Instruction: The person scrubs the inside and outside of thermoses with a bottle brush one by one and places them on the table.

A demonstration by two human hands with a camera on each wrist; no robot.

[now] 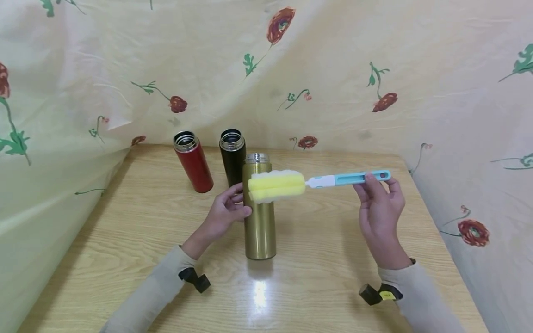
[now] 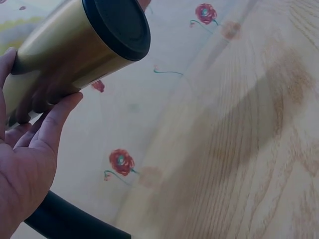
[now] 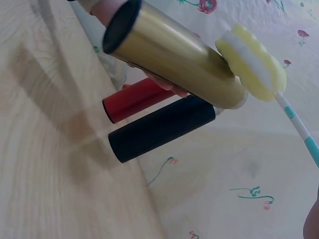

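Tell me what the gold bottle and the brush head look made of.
Gold bottle: probably metal with a satin finish, judging by the soft sheen along its side. Brush head: likely sponge, matte yellow and white, judging by its puffy, lobed shape.

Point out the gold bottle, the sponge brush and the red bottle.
Gold bottle (image 1: 261, 224): head view, on the front of its body.
Sponge brush (image 1: 321, 181): head view, on the white part of its handle.
Red bottle (image 1: 195, 165): head view, on the middle of its side.
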